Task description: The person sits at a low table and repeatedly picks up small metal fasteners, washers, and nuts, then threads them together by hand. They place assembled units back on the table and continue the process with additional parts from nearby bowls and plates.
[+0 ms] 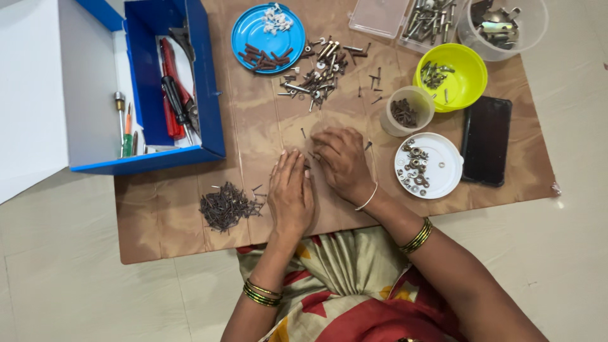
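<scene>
On a brown sheet (253, 126) spread over the floor, a person sits sorting small hardware, and the step in hand looks like picking loose pieces out of the bare middle of the sheet. The left hand (291, 193) lies flat, palm down, fingers straight and together, holding nothing that can be seen. The right hand (342, 161) is curled beside it, fingertips down on the sheet next to a few stray nails (304, 133); whether it has pinched one I cannot tell. A next move would call for a fine fingertip pinch, as the pieces are tiny and lie flat. Around them, largest first: an open blue toolbox (209, 76) with pliers and screwdrivers at the far left, a black phone (486, 139) at the right, a blue lid (253, 25) with brown plugs, a yellow-green bowl (465, 79), a white lid (440, 168) of washers just beside the right wrist, a small clear cup (405, 111), a mixed screw heap (316, 73), and a dark nail pile (225, 208) near the left hand. The white lid and cup crowd the right hand's side.
</scene>
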